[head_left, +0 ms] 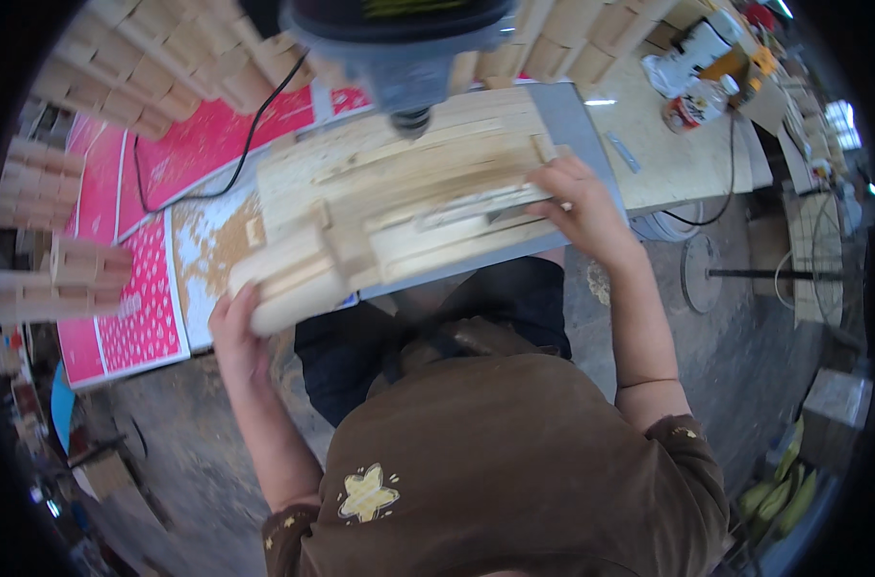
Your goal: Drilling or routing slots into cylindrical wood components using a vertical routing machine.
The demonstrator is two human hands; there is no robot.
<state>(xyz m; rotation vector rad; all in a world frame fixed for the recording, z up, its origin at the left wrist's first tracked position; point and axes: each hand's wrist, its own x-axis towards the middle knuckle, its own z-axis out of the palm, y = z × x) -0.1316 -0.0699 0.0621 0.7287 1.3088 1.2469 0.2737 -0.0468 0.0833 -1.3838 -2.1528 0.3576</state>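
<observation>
A pale wooden block with a rounded side (288, 279) is in my left hand (235, 332), whose fingers are closed round its left end. The block is tilted at the left front of a wooden jig board (399, 159) with raised strips. Over the board's right part, my right hand (582, 202) is closed at the end of a narrow, light strip-like part (456, 210) with a dark edge. Blur hides what exactly its fingers grip. Above the board hangs a power tool (399, 58) with its chuck (410, 120) pointing down.
Stacked wooden blocks (158, 58) line the back and left of the bench. A black cable (250, 144) loops over a pink and white sheet (144, 288) and sawdust (216, 231). On the right tabletop stands a bottle (699, 104); below is a white bucket (670, 223).
</observation>
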